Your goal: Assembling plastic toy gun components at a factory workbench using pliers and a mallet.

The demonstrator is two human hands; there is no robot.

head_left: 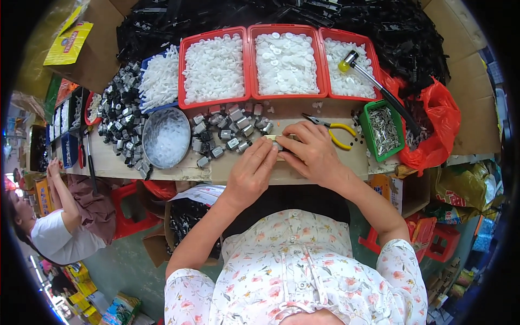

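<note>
My left hand (251, 172) and my right hand (310, 150) meet over the bench's front edge, fingertips pinched together. Between them is a small cream-coloured part (272, 138), mostly covered by the fingers, so its kind cannot be made out. Just left of the fingertips lie several small silver motors (236, 115), scattered on the bench. Pliers with yellow handles (340, 135) rest on the wood to the right of my right hand.
Red trays (215, 104) of small white plastic parts line the back, a hammer (374, 81) across the right one. A metal bowl (184, 154), a motor heap (122, 108), a green bin (401, 149) and a red bag (441, 119) flank them. A co-worker (67, 225) sits left.
</note>
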